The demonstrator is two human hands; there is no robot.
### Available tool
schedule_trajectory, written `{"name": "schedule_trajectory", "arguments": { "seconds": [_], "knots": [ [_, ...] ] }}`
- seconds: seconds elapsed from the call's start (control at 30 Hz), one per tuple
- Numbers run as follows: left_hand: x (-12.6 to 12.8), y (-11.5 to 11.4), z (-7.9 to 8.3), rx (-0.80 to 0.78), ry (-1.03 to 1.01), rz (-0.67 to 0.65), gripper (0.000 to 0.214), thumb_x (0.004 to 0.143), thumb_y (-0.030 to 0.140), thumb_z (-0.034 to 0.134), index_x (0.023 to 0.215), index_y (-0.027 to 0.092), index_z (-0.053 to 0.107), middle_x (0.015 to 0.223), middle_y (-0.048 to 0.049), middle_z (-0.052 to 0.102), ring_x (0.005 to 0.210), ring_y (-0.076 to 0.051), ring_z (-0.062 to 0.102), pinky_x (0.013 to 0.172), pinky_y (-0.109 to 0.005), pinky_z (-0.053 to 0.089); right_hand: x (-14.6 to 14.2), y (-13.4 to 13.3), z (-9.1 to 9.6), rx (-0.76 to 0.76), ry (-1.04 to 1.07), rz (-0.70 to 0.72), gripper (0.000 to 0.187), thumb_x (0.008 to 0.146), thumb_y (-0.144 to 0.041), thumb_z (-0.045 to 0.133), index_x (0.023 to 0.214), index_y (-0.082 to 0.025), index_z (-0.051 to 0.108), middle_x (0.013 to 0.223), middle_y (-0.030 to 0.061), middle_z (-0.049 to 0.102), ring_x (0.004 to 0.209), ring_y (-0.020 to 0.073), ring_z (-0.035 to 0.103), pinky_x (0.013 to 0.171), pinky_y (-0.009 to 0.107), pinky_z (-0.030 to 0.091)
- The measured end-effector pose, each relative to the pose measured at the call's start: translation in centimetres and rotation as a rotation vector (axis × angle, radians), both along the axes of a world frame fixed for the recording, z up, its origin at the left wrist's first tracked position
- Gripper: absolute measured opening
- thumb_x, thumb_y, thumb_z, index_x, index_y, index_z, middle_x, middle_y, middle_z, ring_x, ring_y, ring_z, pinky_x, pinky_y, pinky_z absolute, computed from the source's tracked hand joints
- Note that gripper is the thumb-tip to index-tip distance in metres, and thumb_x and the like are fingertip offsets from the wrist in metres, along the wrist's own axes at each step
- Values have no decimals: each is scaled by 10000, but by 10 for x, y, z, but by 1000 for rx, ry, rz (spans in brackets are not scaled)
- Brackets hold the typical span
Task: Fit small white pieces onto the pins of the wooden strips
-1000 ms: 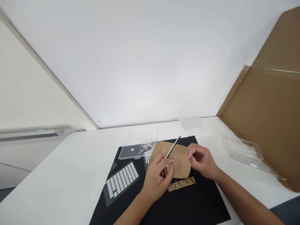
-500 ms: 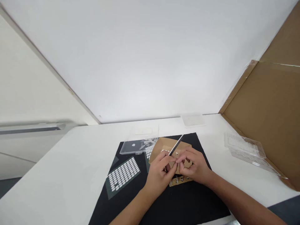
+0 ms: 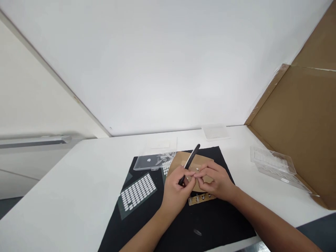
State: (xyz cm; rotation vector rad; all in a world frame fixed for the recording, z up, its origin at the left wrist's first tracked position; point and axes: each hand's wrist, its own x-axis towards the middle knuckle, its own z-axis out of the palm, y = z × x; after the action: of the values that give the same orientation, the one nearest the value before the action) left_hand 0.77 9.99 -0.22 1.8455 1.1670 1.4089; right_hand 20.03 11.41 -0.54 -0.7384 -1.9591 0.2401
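Observation:
My left hand (image 3: 176, 187) is closed round a slim black nail file (image 3: 193, 155) with a pale edge, which points up and away. Its thumb and forefinger pinch at the fingertips of my right hand (image 3: 216, 180). Thumb and forefinger of the right hand are pressed together there; anything between them is too small to make out. Below both hands sits a brown paper tray (image 3: 178, 159) with small white bits in it. A wooden strip (image 3: 193, 201) with several small metal-topped pegs lies just under the right hand. Nearer me, a clear nail tip (image 3: 197, 232) rests on the black mat (image 3: 181, 227).
To the left lies a dark green sheet of white oval stickers (image 3: 139, 192), with another partly covered sheet (image 3: 166, 168). An open clear box (image 3: 147, 162) holds clear nail tips. A clear lid (image 3: 215, 133) stands at the back, and a clear case (image 3: 274, 162) lies right, by a cardboard panel (image 3: 296, 133).
The nail file has turned in my left hand and now shows more of its black face. A clear nail tip now shows on the near part of the mat. My hands stay together.

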Motion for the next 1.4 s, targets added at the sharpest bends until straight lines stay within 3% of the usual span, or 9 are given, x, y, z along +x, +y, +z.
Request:
{"name": "schedule_trajectory", "arguments": {
  "seconds": [0.2, 0.33, 0.43, 0.53, 0.63, 0.8, 0.97, 1.27, 1.4],
  "knots": [
    [-13, 6, 9, 213, 125, 142, 123, 977, 242, 653, 913, 198, 749, 758, -8, 652, 576, -117, 551, 564, -245, 485, 9, 5, 3, -25, -65, -64, 210, 934, -118, 644, 1069, -264, 713, 803, -1, 676, 754, 157, 660, 706, 291, 572],
    [-16, 11, 2, 318, 215, 133, 156, 1012, 207, 597, 1019, 182, 751, 775, -18, 630, 609, -123, 552, 586, -248, 477, 17, 11, -1, -63, -74, -106, 160, 982, -161, 625, 1080, -253, 711, 779, -9, 676, 727, 146, 649, 707, 285, 550],
    [-18, 14, -6, 337, 220, 128, 189, 1039, 185, 542, 1096, 190, 722, 834, -31, 647, 711, -147, 611, 673, -269, 515, 20, 8, 8, -106, -86, -94, 137, 1015, -202, 608, 1080, -252, 717, 782, -7, 699, 724, 150, 654, 709, 295, 536],
    [-21, 17, -13, 337, 207, 165, 217, 1075, 203, 486, 1168, 197, 682, 880, -41, 667, 778, -162, 653, 732, -290, 542, 18, -14, 25, -197, -198, -12, 120, 1034, -241, 617, 1071, -257, 730, 847, 0, 740, 759, 152, 679, 724, 293, 529],
    [-24, 20, -19, 331, 192, 222, 217, 1089, 225, 477, 1231, 193, 637, 939, -52, 688, 831, -174, 680, 773, -309, 561, 10, -56, 33, -239, -404, 84, 113, 1036, -249, 624, 1075, -257, 729, 960, 31, 754, 854, 180, 706, 746, 311, 530],
    [-24, 21, -24, 332, 182, 264, 227, 1067, 204, 533, 1279, 198, 614, 1118, -90, 717, 1019, -206, 711, 906, -344, 570, -7, -122, -1, -340, -463, 104, 436, 969, -408, 752, 1346, -218, 645, 1070, 94, 708, 896, 234, 692, 737, 354, 581],
    [-21, 16, -24, 369, 184, 259, 245, 1046, 180, 565, 1284, 203, 620, 1116, -84, 716, 993, -203, 715, 895, -335, 570, -14, -143, -37, -335, -492, -36, 555, 903, -375, 835, 1370, -159, 628, 1133, 138, 675, 952, 287, 676, 804, 439, 625],
    [-22, 16, -19, 393, 187, 277, 265, 1015, 156, 585, 1273, 209, 603, 1048, -64, 701, 868, -174, 700, 780, -296, 564, -2, -166, -45, -267, -466, 38, 387, 976, -157, 734, 1347, -144, 628, 1078, 83, 676, 896, 206, 657, 757, 313, 562],
    [-20, 16, -20, 395, 189, 263, 273, 1005, 159, 600, 1272, 213, 606, 1012, -53, 696, 814, -166, 686, 733, -285, 555, -1, -177, -47, -254, -472, 3, 145, 1056, -131, 585, 1139, -198, 682, 923, 19, 660, 794, 167, 621, 695, 281, 495]
  ]
}}
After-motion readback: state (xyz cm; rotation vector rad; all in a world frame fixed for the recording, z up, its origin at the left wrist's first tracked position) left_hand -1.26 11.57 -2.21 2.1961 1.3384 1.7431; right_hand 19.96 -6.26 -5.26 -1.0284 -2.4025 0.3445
